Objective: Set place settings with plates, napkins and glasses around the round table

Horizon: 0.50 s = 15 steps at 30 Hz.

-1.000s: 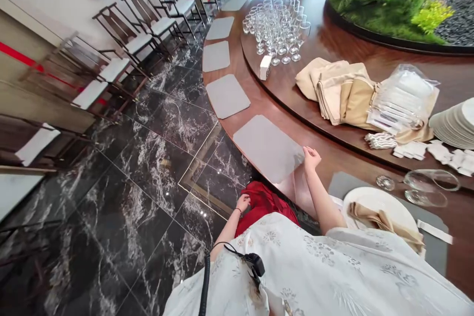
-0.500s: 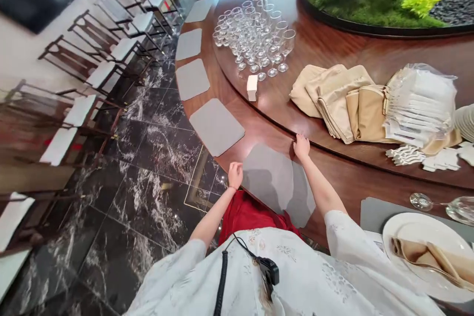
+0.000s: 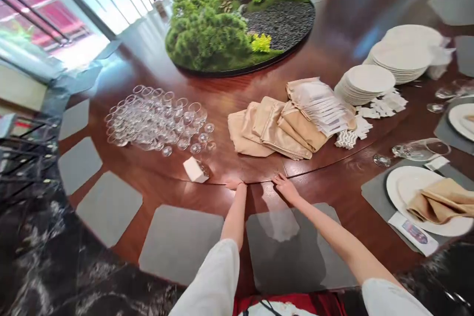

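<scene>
Both my hands reach forward to the edge of the wooden turntable (image 3: 218,168). My left hand (image 3: 236,184) lies on the rim with fingers stretched out and nothing in it, just right of a small white block (image 3: 195,170). Further right, my right hand (image 3: 284,186) rests its spread fingers on the same rim. Beyond it lie folded beige napkins (image 3: 270,126) and a plastic-wrapped white bundle (image 3: 318,103). A crowd of clear stemmed glasses (image 3: 157,116) stands on the left of the turntable. Below my arms is a grey placemat (image 3: 274,261).
Stacked white plates (image 3: 365,81) and small white rests (image 3: 348,139) sit at the right. A planted centrepiece (image 3: 211,39) rises in the middle. To my right, a plate (image 3: 402,185) with a beige napkin lies beside a tipped wine glass (image 3: 422,150). Grey placemats (image 3: 109,207) line the table edge.
My view has turned right and up. My left hand has moved from the table's outer edge to the turntable rim; my right hand is still at the rim, its fingers now spread.
</scene>
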Each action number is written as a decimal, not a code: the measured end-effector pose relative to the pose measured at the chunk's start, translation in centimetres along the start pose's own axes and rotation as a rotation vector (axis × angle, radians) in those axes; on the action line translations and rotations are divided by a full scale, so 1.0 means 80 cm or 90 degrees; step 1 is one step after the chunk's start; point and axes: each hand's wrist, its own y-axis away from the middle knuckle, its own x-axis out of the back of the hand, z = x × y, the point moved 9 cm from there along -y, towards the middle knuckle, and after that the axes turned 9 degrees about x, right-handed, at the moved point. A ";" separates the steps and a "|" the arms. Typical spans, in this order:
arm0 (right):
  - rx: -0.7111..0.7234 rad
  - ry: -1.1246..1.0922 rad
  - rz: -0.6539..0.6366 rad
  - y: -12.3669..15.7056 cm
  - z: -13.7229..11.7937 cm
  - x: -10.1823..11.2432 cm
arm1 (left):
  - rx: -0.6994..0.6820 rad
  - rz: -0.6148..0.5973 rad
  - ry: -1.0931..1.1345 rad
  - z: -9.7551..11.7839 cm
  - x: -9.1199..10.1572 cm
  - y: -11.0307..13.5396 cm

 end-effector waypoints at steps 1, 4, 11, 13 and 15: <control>-0.002 0.003 0.007 0.001 -0.004 0.001 | -0.009 0.029 -0.005 -0.004 0.003 -0.004; -0.014 -0.004 0.010 -0.001 -0.012 0.000 | -0.064 0.055 -0.015 -0.006 0.005 -0.021; -0.004 -0.110 -0.019 -0.013 -0.023 -0.013 | -0.118 0.118 0.057 0.017 0.014 -0.054; -0.018 -0.138 -0.026 -0.016 -0.033 -0.013 | -0.116 0.138 0.051 0.024 0.022 -0.061; -0.042 -0.165 -0.038 -0.019 -0.047 -0.013 | -0.141 0.133 0.009 0.036 0.028 -0.067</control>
